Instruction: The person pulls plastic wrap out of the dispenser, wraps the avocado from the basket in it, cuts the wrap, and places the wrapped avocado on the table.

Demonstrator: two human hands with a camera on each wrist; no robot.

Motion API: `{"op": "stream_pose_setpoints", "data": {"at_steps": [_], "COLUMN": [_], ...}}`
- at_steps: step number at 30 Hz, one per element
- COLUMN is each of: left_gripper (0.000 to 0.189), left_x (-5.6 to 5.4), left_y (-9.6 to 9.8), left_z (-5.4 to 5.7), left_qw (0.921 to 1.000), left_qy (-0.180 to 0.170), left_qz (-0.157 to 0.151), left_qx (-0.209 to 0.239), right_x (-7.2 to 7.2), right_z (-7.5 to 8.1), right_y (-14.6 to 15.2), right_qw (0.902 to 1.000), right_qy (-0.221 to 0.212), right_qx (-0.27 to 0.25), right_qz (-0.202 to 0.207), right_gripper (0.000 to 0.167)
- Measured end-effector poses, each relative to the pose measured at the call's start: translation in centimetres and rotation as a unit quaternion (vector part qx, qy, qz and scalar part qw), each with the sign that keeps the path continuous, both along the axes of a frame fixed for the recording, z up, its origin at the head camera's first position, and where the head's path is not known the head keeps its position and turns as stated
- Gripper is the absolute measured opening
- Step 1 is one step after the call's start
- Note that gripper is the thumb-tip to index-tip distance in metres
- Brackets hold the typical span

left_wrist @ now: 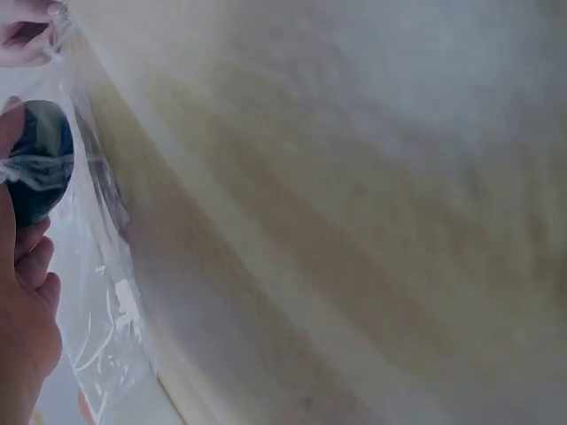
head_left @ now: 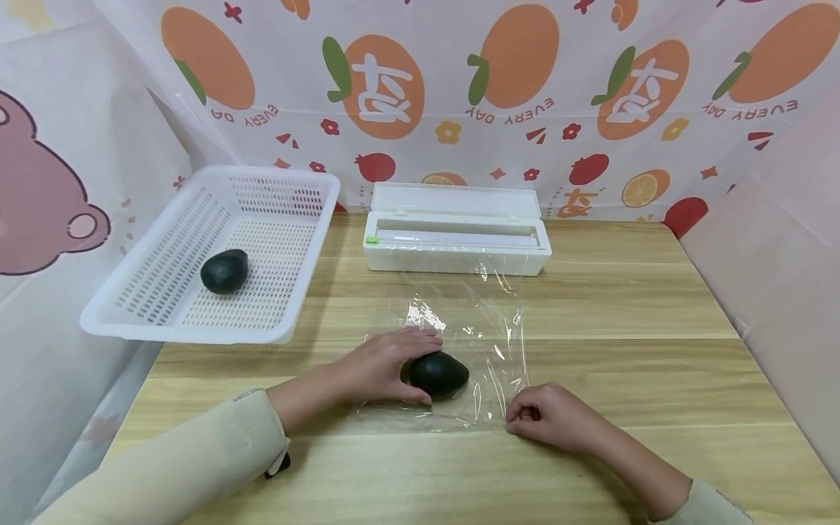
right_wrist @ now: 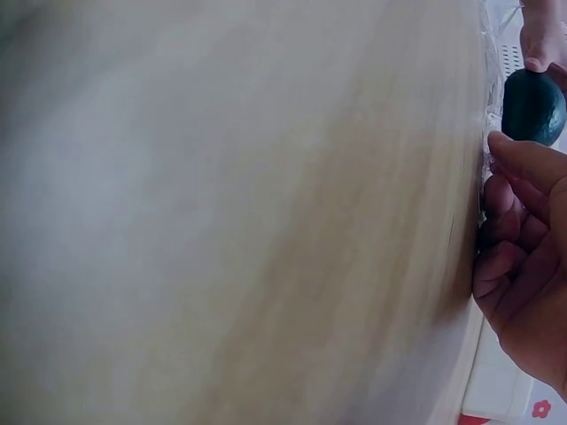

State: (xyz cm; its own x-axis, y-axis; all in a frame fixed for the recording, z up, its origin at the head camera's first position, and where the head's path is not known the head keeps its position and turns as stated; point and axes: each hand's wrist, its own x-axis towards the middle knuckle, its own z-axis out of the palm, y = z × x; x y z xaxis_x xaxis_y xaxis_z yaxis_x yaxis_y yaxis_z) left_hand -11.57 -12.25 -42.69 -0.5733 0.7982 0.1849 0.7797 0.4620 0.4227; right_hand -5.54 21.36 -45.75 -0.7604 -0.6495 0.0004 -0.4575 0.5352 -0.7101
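Note:
A dark green avocado (head_left: 440, 374) lies on a sheet of clear plastic wrap (head_left: 459, 328) spread on the table. My left hand (head_left: 387, 362) grips the avocado from its left side, thumb on the near side and fingers over the far side. At the sheet's near right corner, my right hand (head_left: 554, 417) pinches the plastic wrap between thumb and fingertips. The wrap runs back to a white dispenser box (head_left: 453, 259), whose lid stands up; a roll shows inside. In the left wrist view, part of the avocado (left_wrist: 44, 159) appears behind a fold of film.
A white perforated basket (head_left: 289, 332) stands at the back left with a second avocado (head_left: 225, 271) in it. On the dispenser's front left sits a small green slider (head_left: 372, 240). Patterned cloth (head_left: 453, 102) hangs behind the wooden table (head_left: 623, 350).

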Motion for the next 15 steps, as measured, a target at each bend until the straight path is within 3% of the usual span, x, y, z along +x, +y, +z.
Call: {"op": "stream_pose_setpoints", "data": {"at_steps": [11,15], "left_gripper": [0.082,0.082], "left_x": [0.18,0.21], "left_y": [0.04,0.06], "left_z": [-0.38,-0.3], "left_qw": [0.9995,0.9992], "left_qy": [-0.011,-0.02], "left_qz": [0.015,0.02], "left_qx": [-0.026,-0.029], "right_x": [0.1,0.14], "right_z": [0.54,0.86], "right_y": [-0.29,-0.9], "right_qw": [0.9982,0.9963], "right_qy": [-0.015,0.027], "right_qx": [0.029,0.032], "right_qz": [-0.05,-0.075], "right_gripper": [0.008,0.011]}}
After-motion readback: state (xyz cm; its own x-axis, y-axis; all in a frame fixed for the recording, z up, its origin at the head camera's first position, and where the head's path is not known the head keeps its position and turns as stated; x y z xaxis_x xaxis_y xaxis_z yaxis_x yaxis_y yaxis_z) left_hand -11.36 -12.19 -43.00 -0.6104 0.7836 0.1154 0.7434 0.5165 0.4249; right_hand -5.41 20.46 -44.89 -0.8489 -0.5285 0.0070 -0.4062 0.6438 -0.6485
